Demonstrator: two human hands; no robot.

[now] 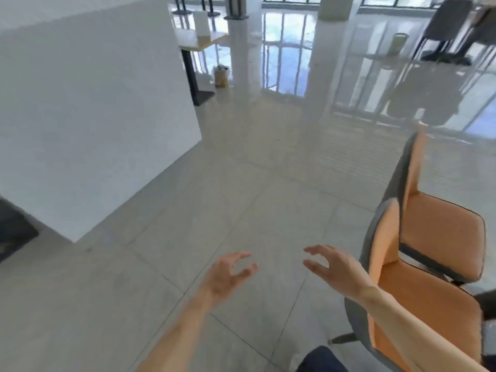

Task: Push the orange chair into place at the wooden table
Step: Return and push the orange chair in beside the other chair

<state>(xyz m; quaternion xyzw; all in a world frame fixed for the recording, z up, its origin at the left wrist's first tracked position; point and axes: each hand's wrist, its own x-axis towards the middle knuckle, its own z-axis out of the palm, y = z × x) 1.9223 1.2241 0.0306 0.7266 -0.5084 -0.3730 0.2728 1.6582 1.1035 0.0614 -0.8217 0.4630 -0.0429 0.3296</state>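
Note:
Two orange chairs with grey backs stand at the right edge, one behind the other. The nearer orange chair (418, 299) sits at bottom right; the farther orange chair (440, 226) stands just beyond it. My right hand (335, 269) hovers in the air just left of the nearer chair's backrest, fingers loosely spread, holding nothing. My left hand (228, 275) hangs over the bare floor, fingers loosely curled, also empty. A wooden table (198, 40) with a dark leg shows far back, mostly hidden behind a white block.
A large white block (88, 108) fills the left half. Glossy pale floor tiles (241, 197) stretch ahead. A small bin (221, 76) stands by the far table's leg. Grey chairs (451, 30) stand at top right, near a white pillar (334, 6).

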